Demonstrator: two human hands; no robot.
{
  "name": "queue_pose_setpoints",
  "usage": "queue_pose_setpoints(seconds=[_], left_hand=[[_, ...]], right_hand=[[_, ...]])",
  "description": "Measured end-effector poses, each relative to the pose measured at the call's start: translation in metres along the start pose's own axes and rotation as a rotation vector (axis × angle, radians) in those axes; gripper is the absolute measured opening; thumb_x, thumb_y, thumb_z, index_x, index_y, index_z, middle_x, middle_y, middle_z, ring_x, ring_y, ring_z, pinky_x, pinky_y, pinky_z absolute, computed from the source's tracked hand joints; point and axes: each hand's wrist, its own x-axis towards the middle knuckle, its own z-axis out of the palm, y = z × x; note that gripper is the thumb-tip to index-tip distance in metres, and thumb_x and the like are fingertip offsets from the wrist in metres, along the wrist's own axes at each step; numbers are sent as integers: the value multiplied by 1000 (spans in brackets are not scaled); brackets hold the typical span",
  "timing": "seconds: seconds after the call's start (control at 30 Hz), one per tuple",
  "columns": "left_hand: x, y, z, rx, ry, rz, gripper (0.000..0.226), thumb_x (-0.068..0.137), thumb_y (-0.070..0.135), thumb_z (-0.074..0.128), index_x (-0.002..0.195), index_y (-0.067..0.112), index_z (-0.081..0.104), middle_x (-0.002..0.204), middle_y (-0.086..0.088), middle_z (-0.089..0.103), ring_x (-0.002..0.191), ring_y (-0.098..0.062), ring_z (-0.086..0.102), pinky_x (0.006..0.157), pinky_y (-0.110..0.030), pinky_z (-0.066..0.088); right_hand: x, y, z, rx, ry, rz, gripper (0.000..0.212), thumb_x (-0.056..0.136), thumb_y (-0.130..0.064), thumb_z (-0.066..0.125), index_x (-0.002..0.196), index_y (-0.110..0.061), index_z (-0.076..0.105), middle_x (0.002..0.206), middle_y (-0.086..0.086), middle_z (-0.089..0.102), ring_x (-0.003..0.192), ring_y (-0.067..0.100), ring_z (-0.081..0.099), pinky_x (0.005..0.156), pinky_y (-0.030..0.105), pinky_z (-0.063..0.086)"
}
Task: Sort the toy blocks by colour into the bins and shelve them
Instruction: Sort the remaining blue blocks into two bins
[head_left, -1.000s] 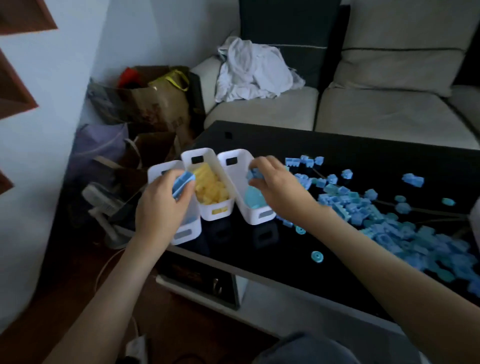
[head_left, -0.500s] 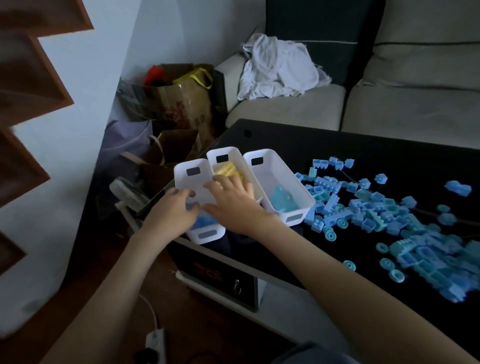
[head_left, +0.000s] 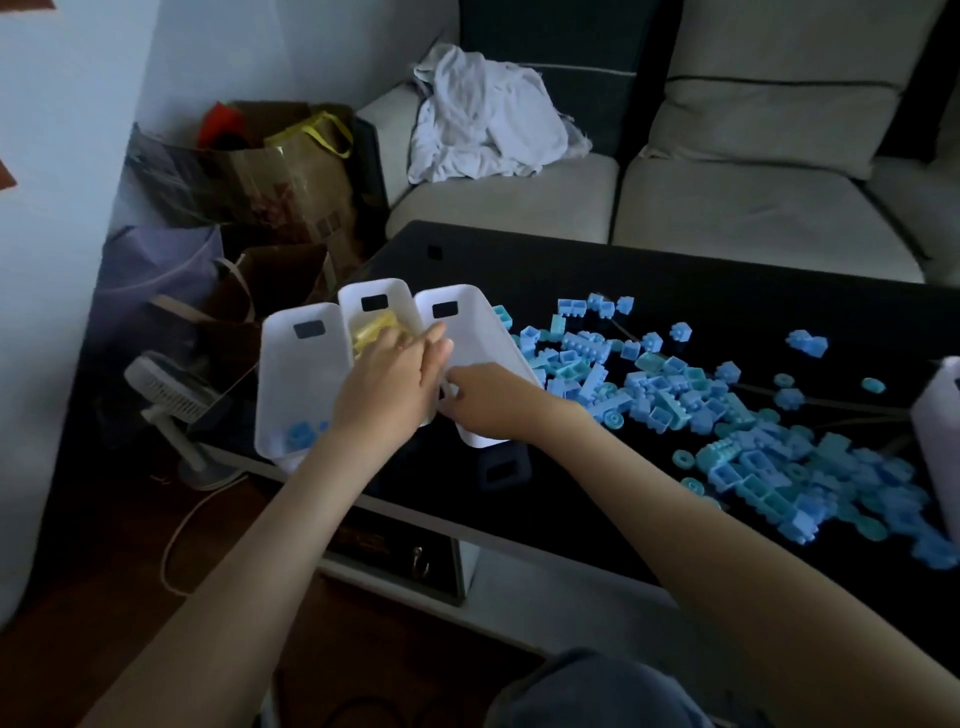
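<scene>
Toy blocks (head_left: 691, 395), mostly blue and teal, lie in a wide heap on the black surface (head_left: 727, 291), right of the three white bins. Judged progress: early-to-mid. Middle bin (head_left: 371, 306) holds yellow blocks (head_left: 371, 330), left bin (head_left: 301, 364) has only a few blue blocks (head_left: 300, 434) at its near end, right bin (head_left: 467, 322) contents hidden by the hands. No loose yellow seen in the heap, so yellow looks done; most blue/teal unsorted; no bin shelved yet. Part of another white container (head_left: 937, 415) shows far right of the bins, at the frame edge.

Left hand (head_left: 387, 387) sits over the middle bin's near end, fingers extended toward the wall shared with the right bin, touching the rim there; whether it holds a block, cannot tell. Right hand (head_left: 491, 400) is curled over the right bin's near end, seems to grip its rim or front wall, fingers hidden so cannot tell for sure. Both hands at the bins, touching each other or nearly. Heap starts just right of the right bin, nearest blocks touching its side, just beside the right hand; the bulk is well apart from both hands.
</scene>
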Motion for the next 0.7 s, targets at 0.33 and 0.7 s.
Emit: queue_pose_setpoints(seconds=[0.33,0.7], left_hand=[[17,4,8,74,113,76,33,98,31,43,109,10,65,111,-12,57,106,-31,53,85,-36,38],[12,98,62,466,-136,388,33,89,6,43,114,21,59,109,0,61,121,-26,38,109,-46,8]], right_hand=[[-15,33,-21,170,338,-117,29,97,-9,41,111,-11,65,103,2,64,74,5,55,63,9,37],[-46,153,-28,-56,121,193,13,89,-22,58,102,-20,57,104,-1,56,100,17,53,91,34,43]])
